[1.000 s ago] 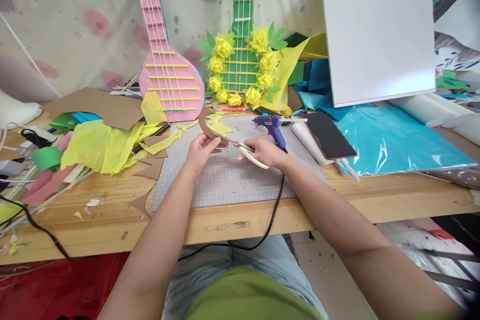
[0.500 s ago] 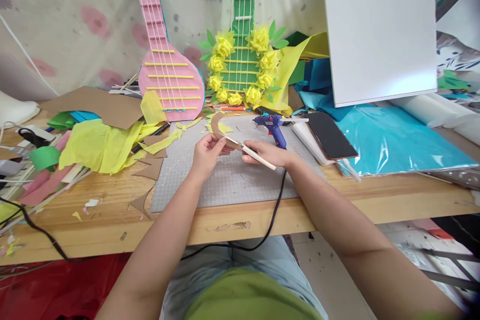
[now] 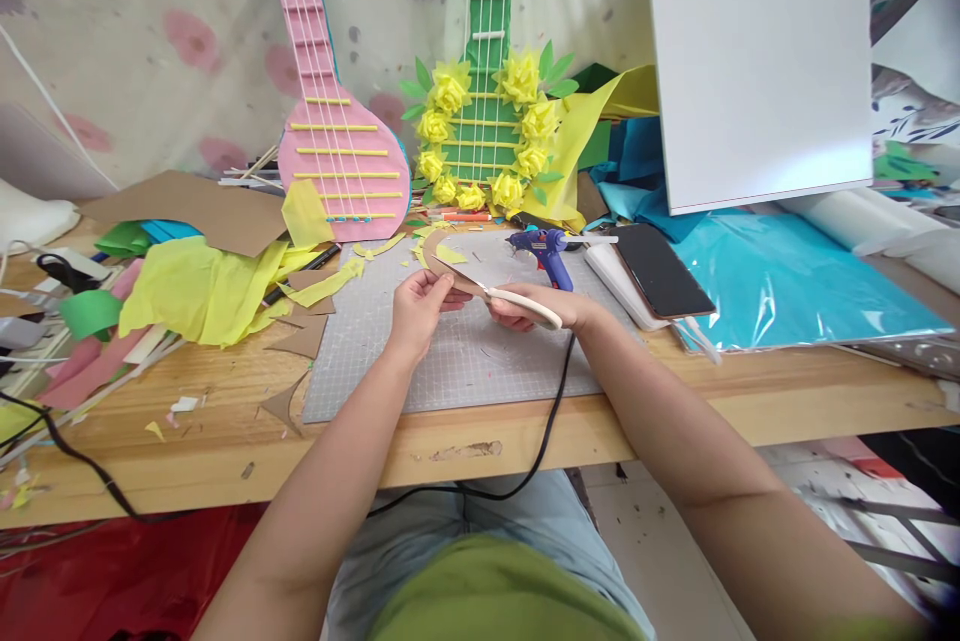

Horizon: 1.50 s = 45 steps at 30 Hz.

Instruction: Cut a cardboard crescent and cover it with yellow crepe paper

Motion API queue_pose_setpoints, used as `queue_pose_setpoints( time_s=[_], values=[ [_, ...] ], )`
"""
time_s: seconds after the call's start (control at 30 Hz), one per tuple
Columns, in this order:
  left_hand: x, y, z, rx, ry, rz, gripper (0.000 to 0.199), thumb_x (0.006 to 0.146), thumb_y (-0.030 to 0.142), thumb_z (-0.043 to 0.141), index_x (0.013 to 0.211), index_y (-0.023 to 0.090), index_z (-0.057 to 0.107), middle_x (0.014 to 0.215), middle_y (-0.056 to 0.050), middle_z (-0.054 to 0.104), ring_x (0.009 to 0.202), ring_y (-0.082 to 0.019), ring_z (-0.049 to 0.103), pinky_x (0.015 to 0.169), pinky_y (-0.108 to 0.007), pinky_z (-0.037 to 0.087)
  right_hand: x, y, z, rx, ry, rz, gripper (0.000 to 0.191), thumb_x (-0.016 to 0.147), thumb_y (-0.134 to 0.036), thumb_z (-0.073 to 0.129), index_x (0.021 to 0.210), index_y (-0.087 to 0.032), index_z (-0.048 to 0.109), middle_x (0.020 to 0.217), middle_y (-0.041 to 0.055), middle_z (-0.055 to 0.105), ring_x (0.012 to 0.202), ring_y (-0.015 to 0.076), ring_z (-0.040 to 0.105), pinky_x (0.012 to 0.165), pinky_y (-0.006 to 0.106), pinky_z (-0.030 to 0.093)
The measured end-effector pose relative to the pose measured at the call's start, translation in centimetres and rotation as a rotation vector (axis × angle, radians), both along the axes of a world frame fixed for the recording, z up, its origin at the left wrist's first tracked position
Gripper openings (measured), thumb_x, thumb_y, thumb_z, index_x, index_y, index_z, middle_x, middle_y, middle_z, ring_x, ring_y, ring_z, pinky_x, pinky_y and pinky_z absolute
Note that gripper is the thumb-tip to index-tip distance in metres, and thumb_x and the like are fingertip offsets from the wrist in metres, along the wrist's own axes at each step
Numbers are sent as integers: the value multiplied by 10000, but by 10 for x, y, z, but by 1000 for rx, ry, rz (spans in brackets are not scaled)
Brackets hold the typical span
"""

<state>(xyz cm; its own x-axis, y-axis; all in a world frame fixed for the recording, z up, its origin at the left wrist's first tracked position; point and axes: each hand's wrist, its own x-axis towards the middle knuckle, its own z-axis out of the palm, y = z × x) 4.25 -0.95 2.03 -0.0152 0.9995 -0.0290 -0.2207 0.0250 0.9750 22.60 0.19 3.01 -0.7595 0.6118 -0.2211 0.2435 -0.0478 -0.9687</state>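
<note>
My left hand pinches a curved strip of brown cardboard between thumb and fingers. Fingers of my right hand are wrapped round the white handles of a pair of scissors. The scissor blades lie along the cardboard and point up and left, close to my left fingertips. Both hands are above a grey gridded cutting mat. Just beyond my right hand a blue glue gun rests on the mat.
Behind stand a pink paper guitar and a green one with yellow paper flowers. Yellow crepe paper and cardboard scraps lie left. A phone, blue film and a white board are right. A black cable hangs over the edge.
The scissors have turned in my right hand, so their white handles now show broader and curved. Both hands have shifted very slightly to the right, still holding the cardboard and scissors.
</note>
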Motion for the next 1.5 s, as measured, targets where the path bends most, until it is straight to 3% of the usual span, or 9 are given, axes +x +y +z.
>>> queue_pose_setpoints(
  time_s=[0.57,0.97,1.3,1.5],
  values=[
    [-5,1,2,-118,-160,-96,210,637,294,680,690,138,549,663,-54,688,614,-179,664,589,-278,509,-2,2,0,-98,28,-44,460,705,-575,592,695,-192,336,538,-99,253,415,16,217,365,164,158],
    [-5,0,2,-145,-167,-86,170,667,266,653,677,138,540,666,-67,691,620,-191,669,574,-280,517,-1,1,-1,-97,11,-46,465,689,-575,606,681,-188,347,513,-105,268,393,15,240,346,163,177],
    [-6,2,1,-166,-164,-109,160,685,272,636,730,137,561,697,-74,695,659,-203,675,598,-295,523,1,3,-5,-5,30,3,420,754,-552,550,693,-178,368,535,-86,337,415,25,313,370,173,221],
    [-6,-2,4,-87,-90,-86,223,678,345,621,738,134,580,670,-76,689,647,-232,673,565,-318,523,2,0,-2,-9,15,10,432,759,-566,533,671,-179,362,516,-84,331,407,26,309,372,176,221]
  ],
)
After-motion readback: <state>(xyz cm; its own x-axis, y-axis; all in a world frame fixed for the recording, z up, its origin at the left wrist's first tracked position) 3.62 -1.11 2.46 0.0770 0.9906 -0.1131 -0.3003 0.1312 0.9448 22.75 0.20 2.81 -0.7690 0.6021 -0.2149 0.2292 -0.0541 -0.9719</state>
